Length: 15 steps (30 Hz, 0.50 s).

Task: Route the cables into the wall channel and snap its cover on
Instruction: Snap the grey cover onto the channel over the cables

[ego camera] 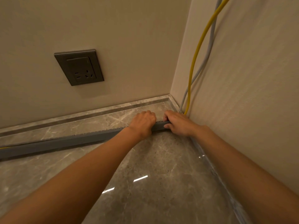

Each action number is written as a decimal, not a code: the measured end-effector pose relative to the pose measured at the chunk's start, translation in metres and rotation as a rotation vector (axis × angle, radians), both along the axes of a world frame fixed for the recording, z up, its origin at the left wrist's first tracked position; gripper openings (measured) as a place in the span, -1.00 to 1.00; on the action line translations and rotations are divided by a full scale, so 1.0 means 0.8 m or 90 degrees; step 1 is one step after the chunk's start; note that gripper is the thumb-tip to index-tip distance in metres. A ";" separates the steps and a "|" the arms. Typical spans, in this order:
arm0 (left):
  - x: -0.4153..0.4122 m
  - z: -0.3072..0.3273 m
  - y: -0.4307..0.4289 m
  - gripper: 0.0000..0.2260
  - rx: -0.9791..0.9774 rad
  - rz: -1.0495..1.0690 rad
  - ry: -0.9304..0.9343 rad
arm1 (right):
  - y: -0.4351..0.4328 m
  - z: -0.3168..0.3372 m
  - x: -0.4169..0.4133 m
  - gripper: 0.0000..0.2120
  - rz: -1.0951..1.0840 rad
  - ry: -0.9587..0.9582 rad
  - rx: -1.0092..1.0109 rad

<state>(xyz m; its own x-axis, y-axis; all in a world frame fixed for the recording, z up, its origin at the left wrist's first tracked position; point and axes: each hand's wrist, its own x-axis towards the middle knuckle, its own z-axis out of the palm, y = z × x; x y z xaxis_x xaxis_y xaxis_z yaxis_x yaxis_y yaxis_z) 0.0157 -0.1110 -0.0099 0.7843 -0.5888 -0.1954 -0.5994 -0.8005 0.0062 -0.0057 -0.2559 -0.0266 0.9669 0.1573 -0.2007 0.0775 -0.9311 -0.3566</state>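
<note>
A long grey slotted cable channel (68,140) lies on the marble floor, running from the left edge toward the room corner. My left hand (143,122) curls over the channel near its right end. My right hand (177,122) grips the very end of the channel close to the corner, thumb on its front face. A yellow cable (196,52) and a grey cable (208,50) hang down the right wall and reach the floor behind my right hand. A bit of yellow cable (2,147) shows at the channel's far left end. I cannot tell whether a cover is on.
A dark wall socket (79,67) sits on the back wall above the floor. A marble skirting (80,114) runs along the back wall, and another runs along the right wall. Glossy marble floor (153,183) spreads out in front of the channel.
</note>
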 end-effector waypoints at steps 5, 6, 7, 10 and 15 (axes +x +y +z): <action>-0.003 -0.001 -0.001 -0.63 -0.016 0.016 0.021 | -0.001 0.000 -0.005 -0.72 0.001 -0.021 0.007; -0.004 -0.001 -0.001 -0.63 -0.020 0.022 0.023 | -0.001 0.000 -0.005 -0.70 -0.006 -0.023 0.018; -0.004 -0.001 -0.001 -0.64 -0.024 0.029 0.026 | 0.000 0.001 -0.005 -0.70 -0.007 -0.018 0.021; -0.006 -0.001 -0.002 -0.65 -0.039 0.045 0.036 | -0.003 0.003 0.000 -0.66 0.016 0.004 -0.062; -0.008 0.000 -0.002 -0.70 -0.041 0.051 0.030 | -0.004 0.004 0.004 -0.65 0.057 0.012 -0.176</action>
